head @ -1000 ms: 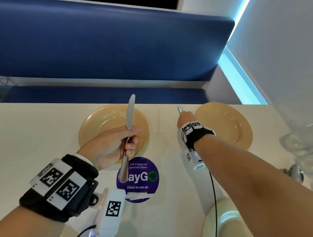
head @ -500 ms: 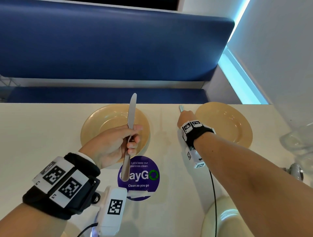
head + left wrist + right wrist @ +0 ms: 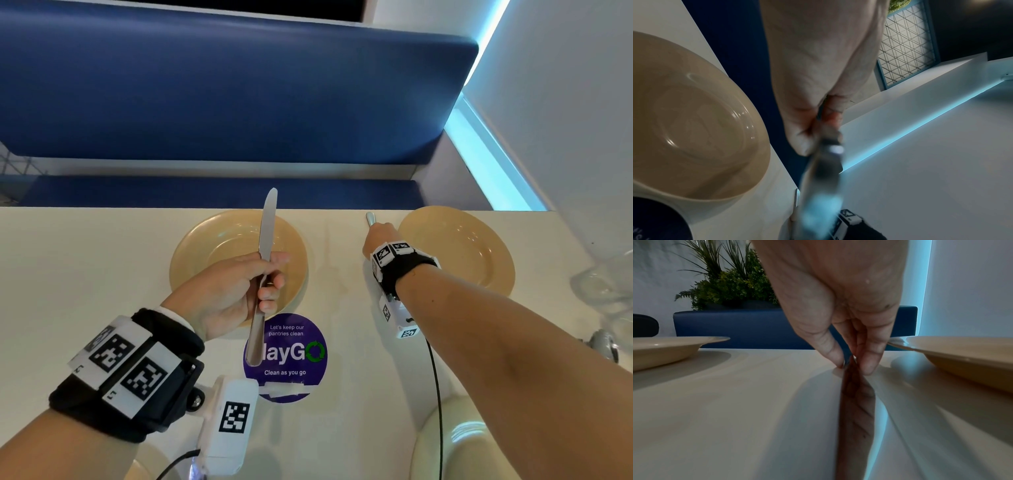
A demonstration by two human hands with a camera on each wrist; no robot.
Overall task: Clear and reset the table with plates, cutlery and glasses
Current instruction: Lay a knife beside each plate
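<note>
My left hand (image 3: 270, 274) grips a table knife (image 3: 267, 226) by its handle, blade pointing away, held in the air over the left yellow plate (image 3: 205, 260). The left wrist view shows the same hand (image 3: 818, 121) around the blurred knife handle (image 3: 824, 178) beside that plate (image 3: 694, 121). My right hand (image 3: 378, 236) reaches to the table just left of the right yellow plate (image 3: 459, 250). There its thumb and fingers (image 3: 869, 360) pinch a flat piece of metal cutlery (image 3: 857, 402) lying on the table; its rounded far end (image 3: 370, 217) pokes out past the knuckles. What kind of cutlery it is I cannot tell.
A purple round sticker (image 3: 291, 356) sits on the cream table (image 3: 85, 274) near the left plate. Clear glassware (image 3: 603, 284) stands at the right edge, a pale dish (image 3: 455, 442) at the near edge. A blue bench (image 3: 222, 85) runs behind the table.
The left hand with the knife has drifted very slightly to the right. The right hand stays on the cutlery by the right plate.
</note>
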